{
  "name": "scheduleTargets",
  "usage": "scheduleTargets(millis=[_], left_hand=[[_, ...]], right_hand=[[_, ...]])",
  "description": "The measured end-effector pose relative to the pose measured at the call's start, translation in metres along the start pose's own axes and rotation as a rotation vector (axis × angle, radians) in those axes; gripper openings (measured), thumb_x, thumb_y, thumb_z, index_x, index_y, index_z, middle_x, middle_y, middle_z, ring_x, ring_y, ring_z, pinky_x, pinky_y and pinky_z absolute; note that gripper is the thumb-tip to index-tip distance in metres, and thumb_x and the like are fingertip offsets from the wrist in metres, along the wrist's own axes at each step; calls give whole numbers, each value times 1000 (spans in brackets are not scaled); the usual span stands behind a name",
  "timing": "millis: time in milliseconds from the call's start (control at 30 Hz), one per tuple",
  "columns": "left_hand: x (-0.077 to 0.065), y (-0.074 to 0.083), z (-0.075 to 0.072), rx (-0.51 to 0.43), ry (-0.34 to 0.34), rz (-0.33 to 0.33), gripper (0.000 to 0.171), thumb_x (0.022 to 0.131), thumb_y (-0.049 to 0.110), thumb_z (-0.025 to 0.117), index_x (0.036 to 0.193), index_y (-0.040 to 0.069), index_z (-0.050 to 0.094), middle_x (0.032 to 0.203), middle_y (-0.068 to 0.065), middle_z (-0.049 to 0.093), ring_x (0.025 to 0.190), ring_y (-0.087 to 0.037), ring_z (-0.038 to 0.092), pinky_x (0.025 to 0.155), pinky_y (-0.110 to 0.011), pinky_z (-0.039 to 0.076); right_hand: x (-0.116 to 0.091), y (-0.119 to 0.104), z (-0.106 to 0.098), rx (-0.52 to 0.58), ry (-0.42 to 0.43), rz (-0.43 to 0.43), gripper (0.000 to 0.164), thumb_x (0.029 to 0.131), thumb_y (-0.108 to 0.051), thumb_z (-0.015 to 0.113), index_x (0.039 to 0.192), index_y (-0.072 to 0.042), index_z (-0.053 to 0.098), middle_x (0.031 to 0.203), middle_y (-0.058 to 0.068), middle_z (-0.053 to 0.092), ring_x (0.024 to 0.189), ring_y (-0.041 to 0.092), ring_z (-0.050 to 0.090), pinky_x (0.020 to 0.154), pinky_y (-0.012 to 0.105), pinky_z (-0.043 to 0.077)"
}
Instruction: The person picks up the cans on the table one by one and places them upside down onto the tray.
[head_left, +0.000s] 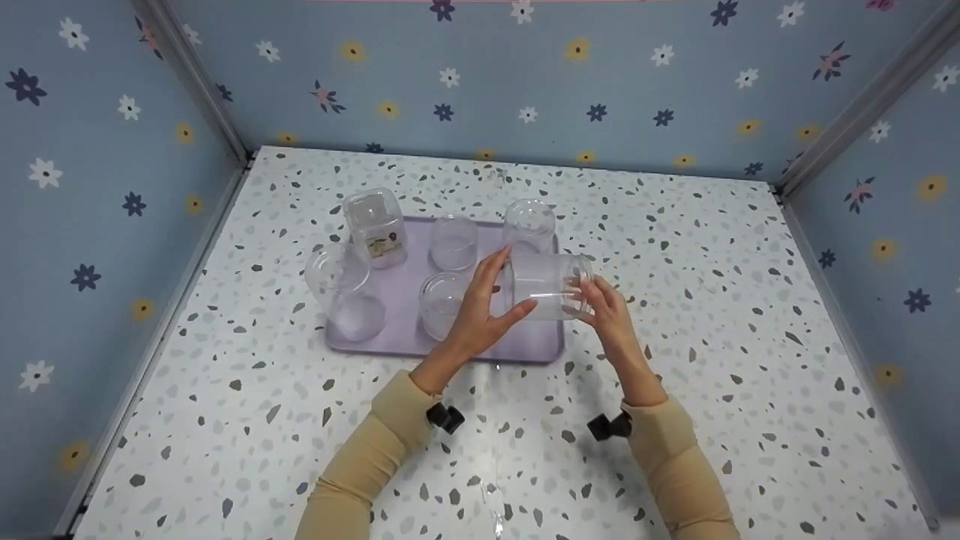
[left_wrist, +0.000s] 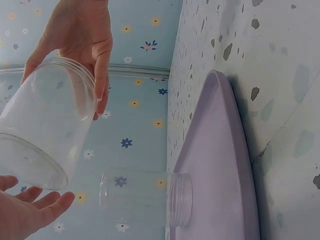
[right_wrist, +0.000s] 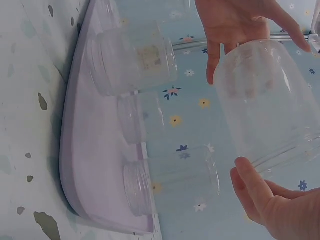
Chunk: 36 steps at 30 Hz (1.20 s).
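Observation:
Above the right side of a lilac tray (head_left: 401,311), a clear plastic jar (head_left: 546,281) lies on its side in the air. My right hand (head_left: 609,311) grips it by the threaded mouth end, thumb and fingers around the rim. My left hand (head_left: 480,311) is at the jar's base with fingers and thumb spread, the thumb in front of the wall. In the right wrist view the left hand's straight fingers (right_wrist: 215,60) lie against or close beside the base; contact is hard to tell. The left wrist view shows the right hand (left_wrist: 80,37) around the threads.
Several clear jars stand mouth down on the tray, among them a squarish labelled jar (head_left: 379,232), a back-middle jar (head_left: 454,244), a back-right jar (head_left: 529,223), a front-left jar (head_left: 356,311) and a front-middle jar (head_left: 436,304). Flowered panels (head_left: 480,90) enclose the speckled table (head_left: 705,300).

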<state>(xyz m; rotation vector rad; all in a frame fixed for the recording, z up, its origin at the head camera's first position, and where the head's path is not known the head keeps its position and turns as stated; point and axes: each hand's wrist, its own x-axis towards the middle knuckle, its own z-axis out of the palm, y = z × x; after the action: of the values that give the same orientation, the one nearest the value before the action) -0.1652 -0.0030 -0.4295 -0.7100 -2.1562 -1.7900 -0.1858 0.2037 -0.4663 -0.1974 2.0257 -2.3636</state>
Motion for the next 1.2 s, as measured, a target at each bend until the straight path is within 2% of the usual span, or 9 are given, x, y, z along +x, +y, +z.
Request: scheduleTargets(millis=[167, 367, 500, 567, 733, 900, 967, 1033, 1200], left_hand=[[0, 0, 1, -29, -6, -6, 72, 76, 16, 65, 134, -6, 28, 132, -25, 31, 115, -35, 35, 79, -52, 40], [0, 1, 3, -36, -8, -46, 71, 76, 8, 66, 134, -6, 28, 130, -23, 33, 114, -36, 36, 76, -48, 43], [0, -1, 4, -41, 0, -53, 69, 75, 7, 67, 133, -5, 30, 128, -22, 36, 112, -33, 37, 75, -47, 44], [0, -9, 5, -32, 8, -46, 71, 75, 9, 68, 134, -2, 31, 128, -20, 37, 111, -30, 39, 74, -45, 46], [2, -33, 8, 22, 22, -31, 75, 73, 20, 73, 136, 7, 33, 128, -10, 39, 110, -21, 40, 72, -36, 46], [1, -38, 7, 89, 24, 0, 76, 71, 31, 74, 134, 11, 37, 127, -5, 40, 111, -17, 41, 72, -32, 45], [0, -39, 7, 137, 19, 7, 77, 70, 35, 73, 134, 11, 38, 127, -5, 40, 112, -16, 40, 73, -31, 46], [0, -39, 7, 189, 15, 12, 78, 69, 39, 73, 133, 11, 39, 126, -5, 39, 114, -16, 39, 80, -30, 44], [1, -40, 7, 297, -8, 23, 78, 69, 42, 72, 132, 8, 41, 124, -6, 40, 115, -16, 37, 95, -30, 33]], right_hand=[[-4, -2, 4, 2, -18, 23, 71, 83, -42, 56, 123, 14, 39, 112, 24, 50, 100, 30, 52, 81, 40, 46], [-7, -6, 7, 64, -12, 84, 46, 92, -20, 42, 121, 14, 40, 117, 33, 43, 105, 40, 47, 82, 41, 45], [-8, -7, 9, 81, -8, 113, 38, 94, -18, 39, 119, 10, 45, 114, 26, 49, 106, 39, 46, 83, 41, 45], [-8, -6, 9, 89, -13, 121, 40, 94, -21, 40, 119, 9, 45, 113, 21, 51, 107, 39, 45, 84, 41, 45], [-6, -1, 7, 107, -70, 126, 52, 94, -31, 41, 129, 7, 37, 124, 28, 42, 112, 39, 41, 86, 42, 43], [-6, 6, 4, 101, -111, 127, 50, 97, -28, 35, 134, 5, 31, 131, 31, 34, 116, 40, 38, 89, 45, 39], [-6, 8, 2, 90, -95, 125, 50, 97, -28, 35, 133, 7, 31, 130, 30, 35, 117, 40, 37, 90, 45, 39], [-5, 9, 1, 69, -63, 123, 51, 96, -28, 37, 132, 8, 33, 128, 29, 38, 117, 38, 38, 90, 44, 39], [-3, 11, -2, 42, 16, 104, 46, 94, -23, 43, 128, 8, 39, 127, 27, 41, 116, 39, 39, 90, 43, 39]])
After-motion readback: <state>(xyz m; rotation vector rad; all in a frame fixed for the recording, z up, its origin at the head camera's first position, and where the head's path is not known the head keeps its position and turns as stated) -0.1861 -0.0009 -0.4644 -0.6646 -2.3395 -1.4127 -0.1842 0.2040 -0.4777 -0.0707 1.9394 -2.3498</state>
